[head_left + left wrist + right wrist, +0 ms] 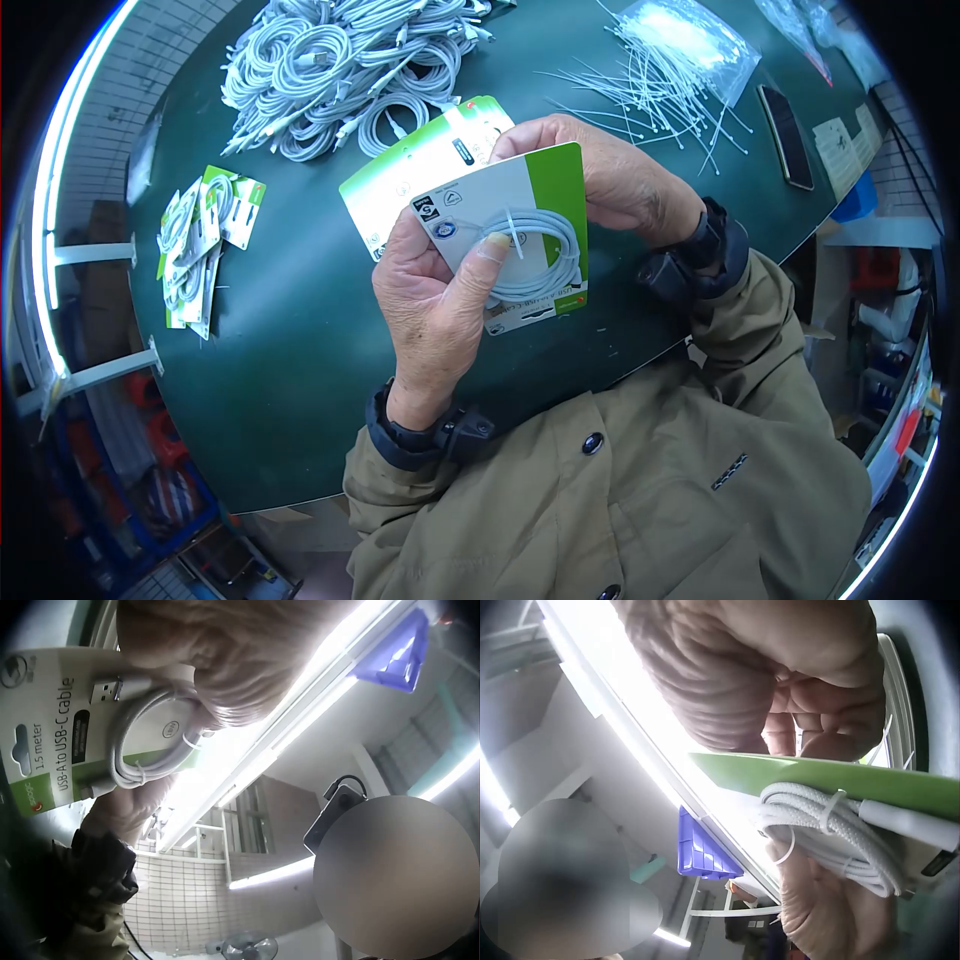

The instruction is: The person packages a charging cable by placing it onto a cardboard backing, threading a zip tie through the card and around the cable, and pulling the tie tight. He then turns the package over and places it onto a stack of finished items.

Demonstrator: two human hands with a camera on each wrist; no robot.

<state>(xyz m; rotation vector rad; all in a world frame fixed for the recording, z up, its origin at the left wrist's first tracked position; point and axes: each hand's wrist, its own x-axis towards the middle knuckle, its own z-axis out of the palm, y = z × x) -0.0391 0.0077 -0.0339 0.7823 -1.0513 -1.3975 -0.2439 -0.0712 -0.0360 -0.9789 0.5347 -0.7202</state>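
My left hand point(435, 310) grips a white and green card point(545, 180) with its thumb over a coiled white cable point(555, 255) lying on the card. A white tie loops round the coil. Behind this card, my right hand point(610, 180) has its fingers curled, partly hidden by the card's edge. More green and white cards point(375, 195) show behind the front one. In the left wrist view a coiled cable point(124, 742) with a USB plug lies against a printed card point(45, 712). The right wrist view shows the right fingers bent above the card's green edge point(742, 771); their exact hold is unclear.
A large heap of coiled cables point(310, 75) lies at the back left, and several carded cables point(195, 250) at the left. Loose white ties point(665, 95) spread beside a clear bag point(700, 45) at the back right, near a phone point(785, 135) on the green table point(300, 400).
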